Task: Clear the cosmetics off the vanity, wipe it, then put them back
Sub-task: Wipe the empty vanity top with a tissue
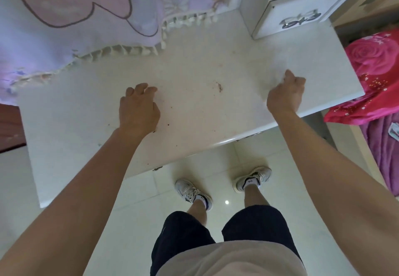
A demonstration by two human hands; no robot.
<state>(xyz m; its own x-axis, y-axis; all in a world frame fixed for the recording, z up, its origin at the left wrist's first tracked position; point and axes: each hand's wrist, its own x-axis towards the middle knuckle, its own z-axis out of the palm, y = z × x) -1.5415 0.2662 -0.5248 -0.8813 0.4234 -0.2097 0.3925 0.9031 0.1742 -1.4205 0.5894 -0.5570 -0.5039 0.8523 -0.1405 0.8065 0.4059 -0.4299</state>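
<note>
Feet planted close to the counter (86, 146), and this looks like the wiping stage. The left hand (139, 105) is loosely curled and empty, fingertips bracing on top. The right hand (285, 92) is bunched, seemingly round a whitish wipe (274, 80). Brown smudges (219, 86) lie between them. No cosmetics in view; beyond sit a fringed cloth (86, 16) and a drawer box (287, 16).

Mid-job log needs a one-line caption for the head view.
Cosmetics-free vanity top, brown specks mid-surface; left hand rests on it, right hand grips what looks like a pale cloth.
</note>
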